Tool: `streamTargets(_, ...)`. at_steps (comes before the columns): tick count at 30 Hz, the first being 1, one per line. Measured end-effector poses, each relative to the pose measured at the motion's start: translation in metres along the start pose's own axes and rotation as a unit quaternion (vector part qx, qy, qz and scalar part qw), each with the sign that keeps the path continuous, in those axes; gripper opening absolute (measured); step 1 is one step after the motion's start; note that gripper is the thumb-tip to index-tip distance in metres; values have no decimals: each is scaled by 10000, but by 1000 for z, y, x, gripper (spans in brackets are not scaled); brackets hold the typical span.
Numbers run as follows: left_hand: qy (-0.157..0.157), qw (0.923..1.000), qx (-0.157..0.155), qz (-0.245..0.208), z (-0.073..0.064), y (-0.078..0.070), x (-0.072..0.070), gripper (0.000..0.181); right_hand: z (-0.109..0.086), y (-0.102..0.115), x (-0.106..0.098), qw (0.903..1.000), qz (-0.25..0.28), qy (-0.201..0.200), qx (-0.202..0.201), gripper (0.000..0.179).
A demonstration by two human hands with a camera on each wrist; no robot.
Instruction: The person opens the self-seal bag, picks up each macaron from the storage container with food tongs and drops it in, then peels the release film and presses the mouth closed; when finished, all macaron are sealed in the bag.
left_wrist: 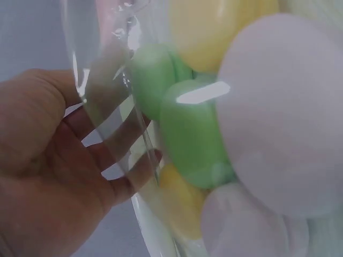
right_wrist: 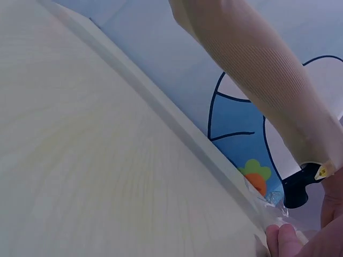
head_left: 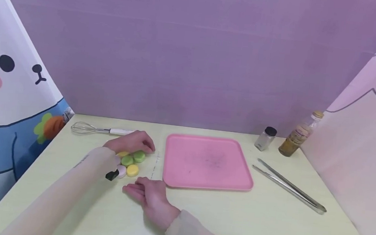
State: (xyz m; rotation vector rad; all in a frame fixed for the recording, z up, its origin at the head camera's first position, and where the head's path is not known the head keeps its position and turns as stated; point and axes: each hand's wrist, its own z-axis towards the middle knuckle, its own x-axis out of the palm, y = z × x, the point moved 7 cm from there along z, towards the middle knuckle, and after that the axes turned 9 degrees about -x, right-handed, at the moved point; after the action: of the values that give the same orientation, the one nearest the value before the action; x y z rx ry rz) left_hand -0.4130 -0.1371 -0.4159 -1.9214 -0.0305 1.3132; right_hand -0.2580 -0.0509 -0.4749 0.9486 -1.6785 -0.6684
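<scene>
A clear plastic bag [left_wrist: 120, 99] lies flat with several macarons inside. In the head view a green macaron [head_left: 127, 160], a yellow macaron [head_left: 132, 170] and a pale lilac macaron [head_left: 121, 171] show between the hands. My left hand [head_left: 133, 141] is at the bag's far side, its fingers curved at the edge by the dashed line. Through the plastic, the left wrist view shows those fingers bent with gaps between them; the thumb tip is hard to make out. Along the near side is my right hand [head_left: 154, 200], its fingers extended leftward, thumb apart, touching or close to the bag.
Right of the bag lies a pink tray [head_left: 187, 162]. A whisk [head_left: 99, 130] is behind the left hand. Metal tongs [head_left: 289, 186], a small black-capped jar [head_left: 265, 139] and a corked bottle [head_left: 300, 134] are on the right side of the table [head_left: 266, 225].
</scene>
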Motion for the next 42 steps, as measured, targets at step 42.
streamTargets(42,-1279,9539,442,-2680,-98,-42,-19,12,-74,144,-33,7117,-5710,2171,-3468,13)
